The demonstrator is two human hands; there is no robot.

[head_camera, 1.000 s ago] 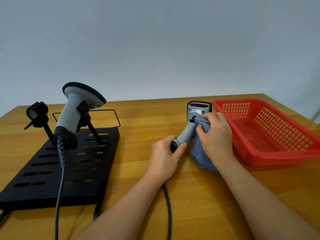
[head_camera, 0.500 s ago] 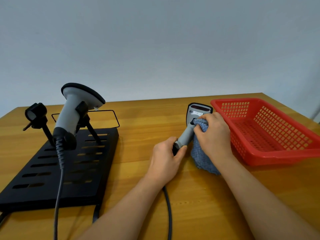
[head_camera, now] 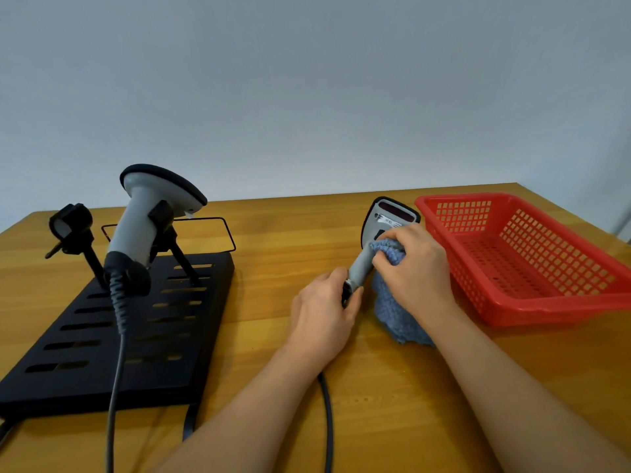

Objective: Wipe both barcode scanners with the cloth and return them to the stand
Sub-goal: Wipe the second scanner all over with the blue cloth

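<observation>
Blue cloth (head_camera: 392, 302) sits bunched in your right hand (head_camera: 415, 268), pressed to the scanner (head_camera: 382, 233) neck above the bench (head_camera: 273, 268); your left hand (head_camera: 322, 315) grips its handle base to steady it. Second scanner (head_camera: 143, 220) waits on the stand (head_camera: 112, 336).

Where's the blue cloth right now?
The blue cloth is right of centre, gripped by the right hand against the held scanner, beside the red basket.
</observation>
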